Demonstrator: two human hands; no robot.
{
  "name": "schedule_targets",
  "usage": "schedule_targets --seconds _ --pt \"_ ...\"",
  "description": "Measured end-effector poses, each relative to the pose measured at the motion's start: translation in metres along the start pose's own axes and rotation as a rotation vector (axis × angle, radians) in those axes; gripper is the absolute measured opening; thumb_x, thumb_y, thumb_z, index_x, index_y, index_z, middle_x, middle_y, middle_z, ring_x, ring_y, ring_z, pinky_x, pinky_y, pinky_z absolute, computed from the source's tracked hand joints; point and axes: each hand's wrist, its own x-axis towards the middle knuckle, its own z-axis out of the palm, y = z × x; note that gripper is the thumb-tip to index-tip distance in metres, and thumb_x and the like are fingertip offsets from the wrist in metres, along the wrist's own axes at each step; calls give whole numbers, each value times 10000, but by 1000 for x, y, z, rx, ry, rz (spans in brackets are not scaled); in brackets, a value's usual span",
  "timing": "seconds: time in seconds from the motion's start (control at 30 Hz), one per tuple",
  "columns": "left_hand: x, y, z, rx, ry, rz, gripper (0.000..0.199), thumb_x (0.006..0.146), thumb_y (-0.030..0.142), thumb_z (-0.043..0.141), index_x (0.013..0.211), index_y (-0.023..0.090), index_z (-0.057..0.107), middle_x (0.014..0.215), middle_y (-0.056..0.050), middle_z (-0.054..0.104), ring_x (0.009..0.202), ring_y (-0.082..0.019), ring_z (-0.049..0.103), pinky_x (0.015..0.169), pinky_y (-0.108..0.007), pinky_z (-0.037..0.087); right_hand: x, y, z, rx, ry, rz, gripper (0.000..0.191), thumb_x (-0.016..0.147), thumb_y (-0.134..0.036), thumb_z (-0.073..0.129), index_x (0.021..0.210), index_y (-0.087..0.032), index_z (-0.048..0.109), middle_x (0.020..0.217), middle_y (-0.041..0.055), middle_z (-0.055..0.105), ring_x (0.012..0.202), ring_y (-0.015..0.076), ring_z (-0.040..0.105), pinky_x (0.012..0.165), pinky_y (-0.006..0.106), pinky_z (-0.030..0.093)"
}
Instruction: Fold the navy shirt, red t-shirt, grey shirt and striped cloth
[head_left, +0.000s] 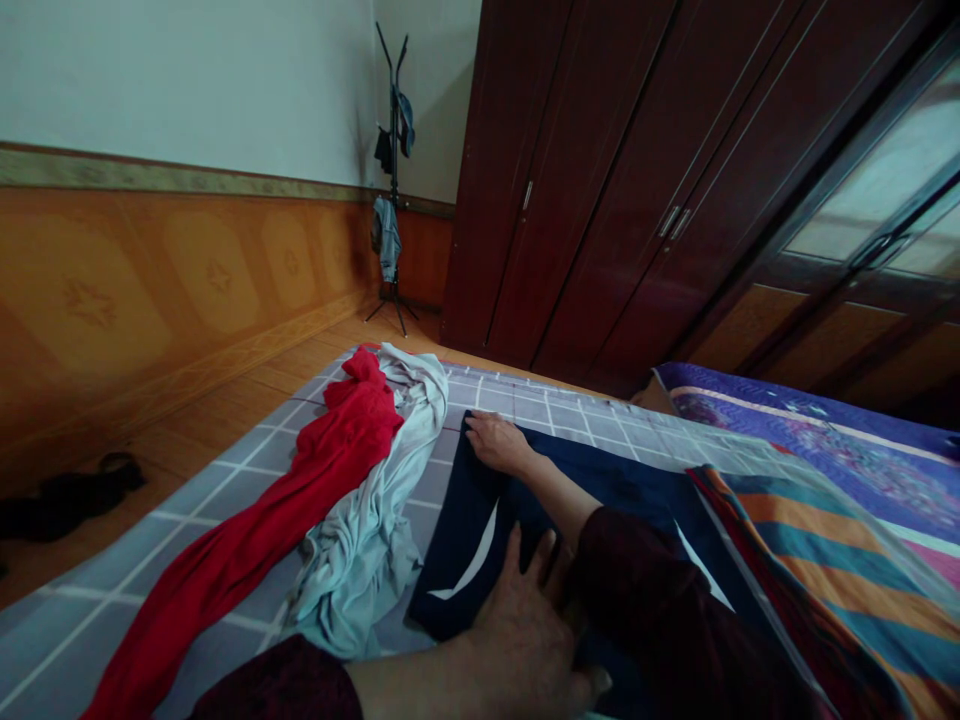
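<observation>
A navy blue garment (592, 460) with curved white stripes lies spread on a grey checked bedsheet (180, 545). Whether it is trousers or a top I cannot tell. My left hand (517, 630) rests on its near part, fingers spread, beside one white stripe. Farther off, my right hand (496, 442) lies on the far left corner of the cloth with its fingers stretched out. My right forearm and dark maroon sleeve cover the garment's middle. To the left are a crumpled red garment (300, 480) and a light grey-green one (367, 530), touching each other.
A striped orange and teal cloth (840, 560) lies folded at the right. Beyond it is a purple patterned bedspread (817, 440). Dark wardrobes (600, 190) line the far wall, and a coat stand (394, 180) is in the corner. A black item (71, 495) lies on the floor.
</observation>
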Motion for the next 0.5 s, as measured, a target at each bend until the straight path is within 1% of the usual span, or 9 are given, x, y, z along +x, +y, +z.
schedule_targets --seconds 0.03,0.1,0.17,0.23,0.3,0.4,0.5 --pt "0 -1 1 7 -3 -1 667 936 471 333 1496 159 148 1547 -153 122 1414 -386 55 1072 -684 36 5 4 -1 1 3 21 290 939 -232 407 1143 -169 603 1252 106 573 1159 213 508 954 345 399" --pt "0 -2 3 31 -8 6 659 939 453 325 1494 145 149 1550 -148 120 1414 -389 45 1066 -692 43 15 11 -3 0 18 72 271 944 -243 434 1144 -154 595 1219 112 581 1130 219 526 940 373 420" --pt "-1 -3 6 68 3 20 653 942 438 318 1491 127 152 1551 -154 116 1416 -385 27 1062 -696 46 22 16 -3 3 28 106 280 930 -301 503 1158 -155 575 1225 103 565 1115 231 533 925 428 440" --pt "-2 -4 7 105 32 32 649 942 433 311 1488 119 155 1551 -162 111 1418 -378 15 1060 -696 50 28 18 -2 15 17 110 306 904 -348 558 1148 -165 572 1220 84 560 1091 232 547 906 458 457" --pt "-2 -5 8 123 53 43 651 941 431 308 1491 129 132 1555 -159 97 1420 -374 20 1057 -696 64 32 16 -1 31 -4 99 291 895 -350 574 1118 -163 586 1197 78 572 1074 227 556 897 452 466" --pt "-2 -5 7 125 45 49 665 935 437 314 1491 130 119 1557 -158 98 1418 -376 37 1053 -700 74 35 12 -2 55 -28 83 245 894 -340 576 1053 -157 609 1154 72 594 1059 216 562 892 437 469" --pt "-2 -4 6 119 28 30 634 933 448 321 1469 121 226 1551 -160 139 1417 -379 33 1060 -692 55 37 10 -7 81 -57 83 227 897 -337 572 1032 -160 614 1097 62 616 1016 202 582 869 412 481"
